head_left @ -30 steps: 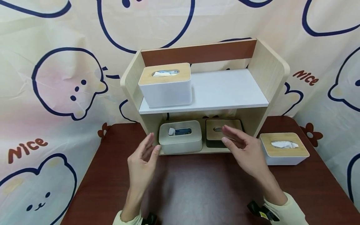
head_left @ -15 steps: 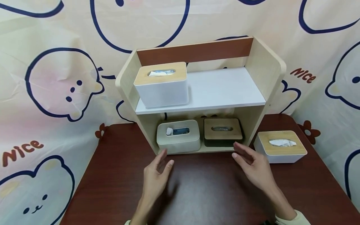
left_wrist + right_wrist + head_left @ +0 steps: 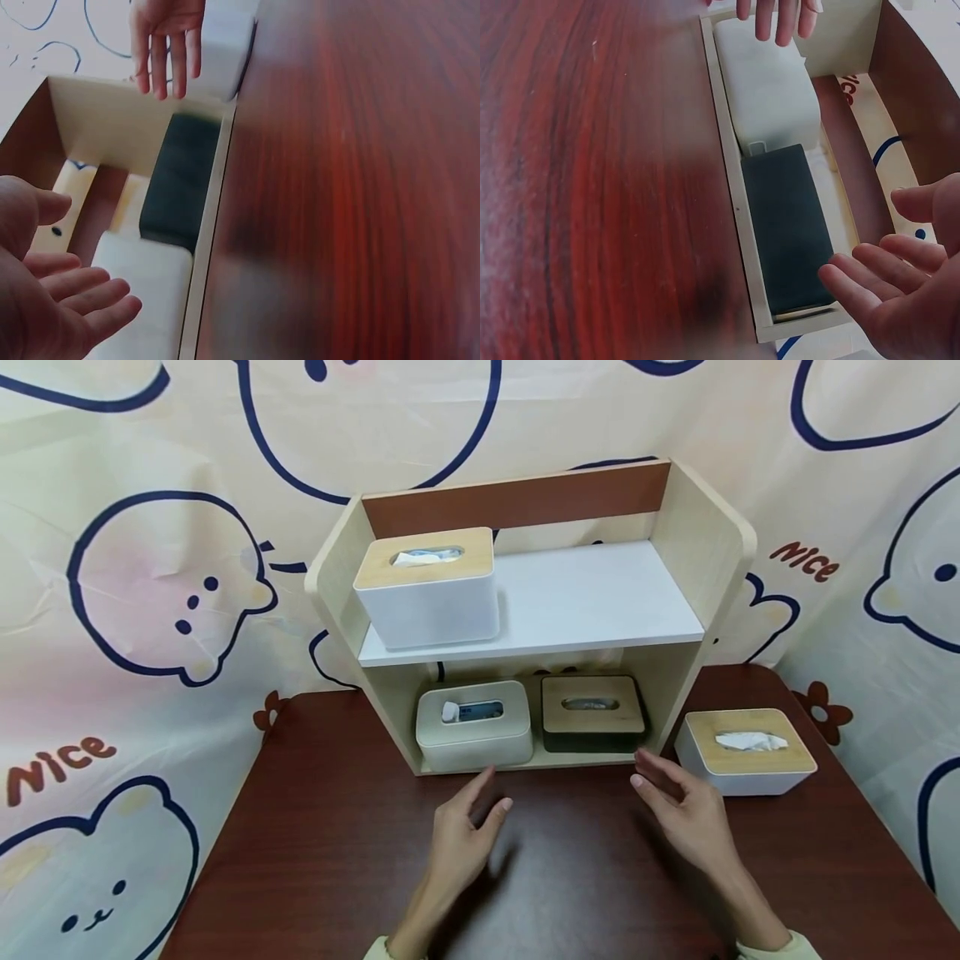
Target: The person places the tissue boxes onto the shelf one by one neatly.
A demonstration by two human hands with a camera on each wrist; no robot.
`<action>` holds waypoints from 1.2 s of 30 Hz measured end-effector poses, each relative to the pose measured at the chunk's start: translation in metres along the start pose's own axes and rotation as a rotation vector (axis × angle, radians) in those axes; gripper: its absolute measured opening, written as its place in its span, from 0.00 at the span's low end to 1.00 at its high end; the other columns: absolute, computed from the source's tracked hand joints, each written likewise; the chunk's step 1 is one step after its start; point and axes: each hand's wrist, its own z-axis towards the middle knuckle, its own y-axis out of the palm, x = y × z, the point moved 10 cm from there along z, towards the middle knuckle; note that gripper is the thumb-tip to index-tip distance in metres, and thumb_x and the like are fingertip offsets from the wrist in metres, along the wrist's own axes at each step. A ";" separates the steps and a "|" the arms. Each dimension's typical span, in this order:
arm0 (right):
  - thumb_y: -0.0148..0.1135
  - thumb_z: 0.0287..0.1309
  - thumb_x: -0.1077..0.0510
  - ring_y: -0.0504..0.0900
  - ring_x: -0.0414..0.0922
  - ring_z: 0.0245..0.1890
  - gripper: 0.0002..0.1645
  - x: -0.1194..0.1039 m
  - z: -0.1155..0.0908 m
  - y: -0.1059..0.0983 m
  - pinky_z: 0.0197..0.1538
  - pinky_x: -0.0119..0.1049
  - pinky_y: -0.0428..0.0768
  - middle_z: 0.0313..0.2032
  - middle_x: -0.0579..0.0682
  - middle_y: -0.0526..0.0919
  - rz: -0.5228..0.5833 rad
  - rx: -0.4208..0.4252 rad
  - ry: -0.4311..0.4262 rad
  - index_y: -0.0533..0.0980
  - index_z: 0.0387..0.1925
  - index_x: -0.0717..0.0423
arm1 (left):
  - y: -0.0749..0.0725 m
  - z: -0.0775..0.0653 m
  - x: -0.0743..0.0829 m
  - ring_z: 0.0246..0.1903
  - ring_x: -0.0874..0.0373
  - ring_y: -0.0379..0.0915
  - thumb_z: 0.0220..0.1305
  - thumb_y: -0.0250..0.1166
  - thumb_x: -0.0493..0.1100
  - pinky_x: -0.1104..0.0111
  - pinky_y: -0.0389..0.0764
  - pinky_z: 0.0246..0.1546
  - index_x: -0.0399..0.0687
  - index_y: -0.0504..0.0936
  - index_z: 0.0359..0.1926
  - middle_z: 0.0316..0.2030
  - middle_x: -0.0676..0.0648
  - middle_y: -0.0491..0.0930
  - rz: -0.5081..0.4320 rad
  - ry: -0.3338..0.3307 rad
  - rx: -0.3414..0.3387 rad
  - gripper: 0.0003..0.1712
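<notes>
My left hand [image 3: 462, 841] hovers above the table in front of the shelf, fingers relaxed, holding nothing. My right hand [image 3: 692, 816] is likewise free, its fingers extended near the shelf's lower right front. A light grey-green tissue box [image 3: 474, 745] and a black tissue box with a wooden lid [image 3: 592, 714] sit side by side in the lower compartment. On the upper board stands a white tissue box with a wooden lid [image 3: 427, 606]. Another white tissue box with a wooden lid [image 3: 750, 756] rests on the table, right of the shelf and close to my right hand.
The two-tier shelf unit [image 3: 607, 597] with pale wooden sides stands at the back of the dark red-brown table [image 3: 322, 860]. Behind it hangs a cloth [image 3: 150, 710] printed with cartoon bears. The shelf's right side panel [image 3: 708, 543] rises beside the upper board.
Both hands have drawn back from the lower compartment toward the table's front. The left hand has also shifted right, and the right hand slightly right. The boxes keep their places; the view has shifted a little.
</notes>
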 end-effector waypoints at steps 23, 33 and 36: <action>0.71 0.73 0.49 0.73 0.09 0.55 0.26 0.030 -0.033 -0.059 0.51 0.08 0.74 0.60 0.50 0.90 -0.267 0.127 0.100 0.82 0.68 0.49 | 0.110 0.009 0.063 0.69 0.51 0.79 0.75 0.70 0.45 0.57 0.83 0.68 0.41 0.77 0.74 0.69 0.42 0.81 -0.098 0.107 -0.224 0.31; 0.71 0.72 0.45 0.71 0.05 0.47 0.30 0.059 -0.049 -0.096 0.43 0.08 0.74 0.60 0.47 0.88 -0.324 0.186 0.267 0.80 0.70 0.49 | 0.160 0.013 0.085 0.68 0.55 0.79 0.75 0.70 0.45 0.66 0.83 0.67 0.42 0.77 0.74 0.69 0.43 0.81 -0.134 0.082 -0.285 0.31; 0.70 0.73 0.46 0.74 0.05 0.42 0.31 0.065 -0.051 -0.108 0.39 0.09 0.76 0.61 0.53 0.88 -0.324 0.211 0.287 0.79 0.71 0.53 | 0.173 0.016 0.089 0.69 0.57 0.78 0.75 0.70 0.45 0.67 0.81 0.68 0.43 0.77 0.74 0.69 0.45 0.81 -0.119 0.077 -0.299 0.31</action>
